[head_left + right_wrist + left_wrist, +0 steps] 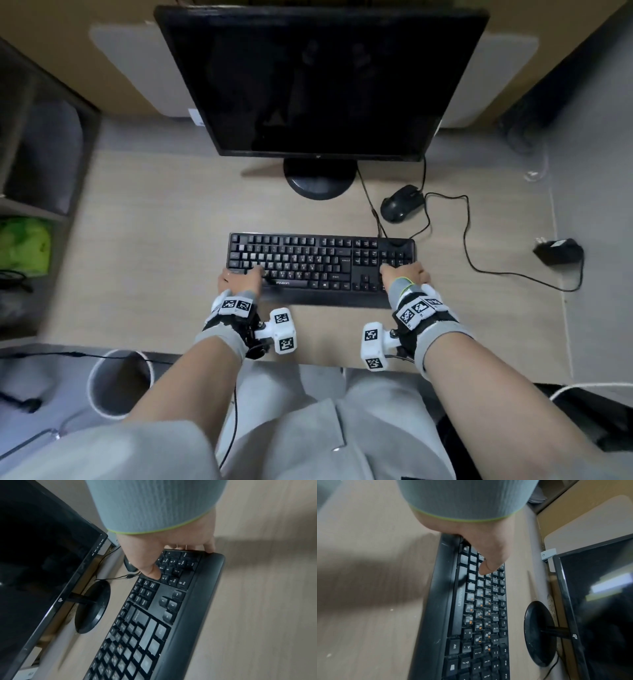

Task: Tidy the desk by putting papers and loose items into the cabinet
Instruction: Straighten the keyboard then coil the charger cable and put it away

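A black keyboard (pixel 320 265) lies across the middle of the light wooden desk (pixel 154 240). My left hand (pixel 239 277) grips its left end, thumb on the keys and fingers wrapped round the edge. The left wrist view shows that thumb (pixel 486 566) pressed on the keys of the keyboard (pixel 479 615). My right hand (pixel 402 274) grips the right end by the number pad. In the right wrist view its thumb (pixel 152 572) sits on the keyboard (pixel 154 615) and the fingers curl over the end edge. An open cabinet (pixel 41 137) stands at the left.
A black monitor (pixel 318 85) on a round stand rises behind the keyboard. A wired mouse (pixel 400 204) and a black power adapter (pixel 560 251) with its cable lie to the right. A green item (pixel 24 246) sits in a cabinet shelf. A round bin (pixel 118 380) stands below the desk's front left.
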Tool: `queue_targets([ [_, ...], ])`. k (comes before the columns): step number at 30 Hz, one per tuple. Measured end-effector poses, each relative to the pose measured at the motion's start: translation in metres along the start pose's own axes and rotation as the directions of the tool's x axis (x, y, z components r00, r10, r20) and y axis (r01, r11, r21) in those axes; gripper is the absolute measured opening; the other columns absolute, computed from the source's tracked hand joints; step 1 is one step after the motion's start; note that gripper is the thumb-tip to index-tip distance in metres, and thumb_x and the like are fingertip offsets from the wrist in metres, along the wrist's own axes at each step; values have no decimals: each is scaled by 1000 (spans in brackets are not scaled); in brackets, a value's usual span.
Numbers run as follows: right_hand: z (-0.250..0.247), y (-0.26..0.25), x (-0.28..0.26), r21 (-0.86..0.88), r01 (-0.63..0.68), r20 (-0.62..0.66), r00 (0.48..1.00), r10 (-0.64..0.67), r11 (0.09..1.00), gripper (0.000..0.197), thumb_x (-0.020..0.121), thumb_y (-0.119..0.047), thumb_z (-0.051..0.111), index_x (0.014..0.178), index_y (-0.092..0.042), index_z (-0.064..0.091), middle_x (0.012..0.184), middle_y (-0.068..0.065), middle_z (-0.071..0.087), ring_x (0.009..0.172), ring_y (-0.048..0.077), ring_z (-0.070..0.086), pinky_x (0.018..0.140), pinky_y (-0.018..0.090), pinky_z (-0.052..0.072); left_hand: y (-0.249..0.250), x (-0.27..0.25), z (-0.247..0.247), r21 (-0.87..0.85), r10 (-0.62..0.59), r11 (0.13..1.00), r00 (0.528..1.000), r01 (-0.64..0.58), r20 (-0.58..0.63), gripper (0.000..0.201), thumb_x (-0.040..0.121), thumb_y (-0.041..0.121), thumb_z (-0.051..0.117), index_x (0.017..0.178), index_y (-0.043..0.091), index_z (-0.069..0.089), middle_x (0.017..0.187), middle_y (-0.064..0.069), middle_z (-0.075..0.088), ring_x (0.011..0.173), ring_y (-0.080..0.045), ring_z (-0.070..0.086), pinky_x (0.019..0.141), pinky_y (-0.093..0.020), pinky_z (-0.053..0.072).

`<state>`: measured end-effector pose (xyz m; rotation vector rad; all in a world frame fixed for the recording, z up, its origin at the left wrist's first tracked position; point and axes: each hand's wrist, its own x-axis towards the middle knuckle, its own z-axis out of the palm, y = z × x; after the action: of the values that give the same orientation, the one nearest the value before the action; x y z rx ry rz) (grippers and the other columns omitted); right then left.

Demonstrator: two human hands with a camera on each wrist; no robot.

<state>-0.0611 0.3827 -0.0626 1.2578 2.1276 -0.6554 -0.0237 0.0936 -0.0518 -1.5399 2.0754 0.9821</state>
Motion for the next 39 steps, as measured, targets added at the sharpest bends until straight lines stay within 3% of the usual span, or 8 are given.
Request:
queue_targets([
  [2, -4, 0, 6, -16, 6, 11, 1000, -6, 1000, 77, 76, -43, 63, 138, -8, 32, 148, 13, 29, 135, 40, 30, 113, 52, 27, -5, -2, 4, 1, 14, 1000, 1000, -14, -8, 83, 77, 39, 68, 146, 9, 33, 152, -16, 33, 138, -35, 35, 114, -43, 26],
  [6, -1, 13, -1, 2, 4, 17, 1000, -4, 1000, 77, 77, -42, 65, 139, -9, 33, 148, 13, 30, 134, 40, 33, 112, 51, 28, -16, 1, -3, -2, 28, 1000, 1000, -28, 13, 71, 77, 38, 67, 137, 7, 45, 143, -16, 45, 129, -36, 44, 108, -44, 32],
  [11, 13, 46, -23, 4, -66, 14, 998, 66, 998, 83, 76, -42, 65, 144, -11, 27, 148, 12, 28, 136, 40, 31, 111, 53, 31, -37, 11, -5, -55, 56, 997, 998, -54, 41, 87, 61, 44, 67, 138, 9, 47, 143, -16, 48, 128, -38, 48, 109, -49, 37],
  [14, 20, 56, -33, 29, -79, 8, 997, 78, 996, 86, 74, -42, 66, 145, -14, 25, 149, 11, 26, 137, 40, 29, 112, 54, 30, -49, 13, -10, -35, 79, 996, 995, -77, 61, 84, 67, 42, 66, 141, 8, 43, 146, -16, 45, 131, -38, 45, 110, -50, 36],
  [24, 37, 69, -55, 52, -64, -16, 998, 65, 997, 91, 78, -38, 66, 151, -13, 16, 157, 8, 17, 143, 34, 18, 114, 52, 21, -84, 13, -24, -36, 107, 994, 993, -105, 52, 87, 63, 44, 65, 141, 12, 45, 146, -13, 46, 129, -36, 47, 111, -47, 37],
  [29, 37, 69, -56, 41, -59, -20, 998, 59, 997, 89, 78, -39, 64, 150, -13, 19, 156, 8, 19, 142, 34, 20, 114, 52, 22, -84, 6, -31, -50, 99, 994, 995, -98, 32, 64, 67, 33, 70, 125, 8, 57, 134, -16, 54, 117, -37, 53, 104, -42, 42],
  [34, 37, 67, -56, 41, -55, -13, 998, 56, 998, 93, 79, -41, 64, 152, -15, 14, 159, 6, 14, 146, 33, 15, 117, 52, 18, -93, -1, -33, -48, 27, 999, 999, -25, 36, 89, 57, 43, 66, 138, 11, 48, 141, -15, 50, 123, -38, 52, 107, -46, 41],
  [39, 33, 65, -56, 39, -56, 14, 998, 55, 998, 95, 79, -41, 64, 154, -16, 11, 160, 4, 11, 146, 34, 15, 116, 53, 22, -86, -6, -33, -36, 2, 999, 998, 0, 59, 90, 73, 35, 69, 150, 9, 31, 153, -17, 32, 136, -40, 38, 114, -48, 31],
])
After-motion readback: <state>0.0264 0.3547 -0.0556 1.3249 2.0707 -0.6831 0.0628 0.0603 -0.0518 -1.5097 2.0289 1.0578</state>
